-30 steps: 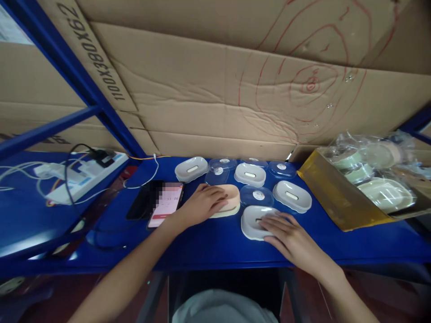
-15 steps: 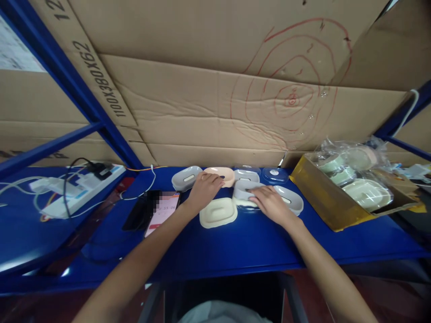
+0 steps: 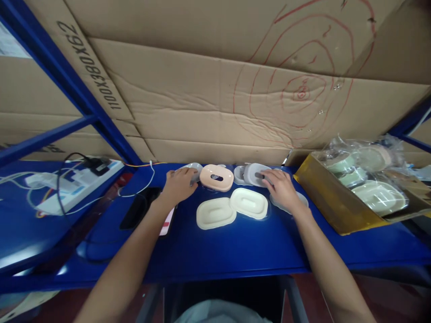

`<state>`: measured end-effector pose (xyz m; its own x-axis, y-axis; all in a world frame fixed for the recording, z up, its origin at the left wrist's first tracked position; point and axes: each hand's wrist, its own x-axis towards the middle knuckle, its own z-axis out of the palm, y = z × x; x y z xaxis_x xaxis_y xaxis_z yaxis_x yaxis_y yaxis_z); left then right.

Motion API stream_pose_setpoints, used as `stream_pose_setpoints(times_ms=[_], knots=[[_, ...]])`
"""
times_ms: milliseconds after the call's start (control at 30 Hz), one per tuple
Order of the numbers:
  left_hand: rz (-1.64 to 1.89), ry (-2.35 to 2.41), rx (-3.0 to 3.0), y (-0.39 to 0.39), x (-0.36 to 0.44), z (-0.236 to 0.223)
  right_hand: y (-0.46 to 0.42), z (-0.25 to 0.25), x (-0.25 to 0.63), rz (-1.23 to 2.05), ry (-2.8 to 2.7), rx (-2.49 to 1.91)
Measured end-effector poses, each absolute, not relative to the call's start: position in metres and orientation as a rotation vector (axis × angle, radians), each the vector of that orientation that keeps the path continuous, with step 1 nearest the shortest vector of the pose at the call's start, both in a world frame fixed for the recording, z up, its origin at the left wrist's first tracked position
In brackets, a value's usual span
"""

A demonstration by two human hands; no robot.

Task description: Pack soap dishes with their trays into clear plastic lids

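My left hand [image 3: 180, 186] is closed over the near side of a grey soap dish [image 3: 194, 167], which its fingers partly hide. With its thumb and fingers, my right hand [image 3: 282, 187] grips a grey slotted soap dish [image 3: 255, 174], tilted up beside another grey dish [image 3: 239, 176]. Between the hands a peach slotted soap dish [image 3: 216, 177] leans toward me. Two cream oval trays lie nearer: the left tray [image 3: 215, 213] touches the right tray [image 3: 249, 203]. Under my right wrist, another grey dish [image 3: 303, 199] is partly hidden.
An open cardboard box [image 3: 323, 202] with plastic-wrapped dishes stands at the right. On the left are a power strip [image 3: 77, 190] with cables, a dark phone-like object [image 3: 139, 208] and a phone [image 3: 166, 223] partly under my left arm. A cardboard wall [image 3: 182, 103] rises behind the blue table [image 3: 229, 251].
My left hand has moved left from the peach dish to the grey dish. My right hand has lifted the grey slotted dish off the right cream tray and back. The peach dish now tilts toward me.
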<state>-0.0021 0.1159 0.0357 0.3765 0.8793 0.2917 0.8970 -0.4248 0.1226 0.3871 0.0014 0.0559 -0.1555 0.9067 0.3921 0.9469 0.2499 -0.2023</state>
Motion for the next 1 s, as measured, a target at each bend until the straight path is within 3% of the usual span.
stream_pose_setpoints(times_ms=[200, 567, 833, 1000], knots=[[-0.281, -1.697, -2.639, 0.127, -0.015, 0.022, -0.065, 0.034, 0.434, -0.107, -2.054, -1.957], [-0.437, -1.733, -2.576, 0.127, -0.009, 0.024, -0.083, 0.026, 0.456, -0.087, -2.155, -1.908], [-0.806, -1.642, -2.498, 0.121, 0.009, 0.031, -0.03, 0.046, 0.434, -0.376, -1.964, -1.936], [-0.86, -1.47, -2.606, 0.109, 0.029, 0.026, 0.02, 0.061, 0.405, -0.411, -1.983, -1.907]])
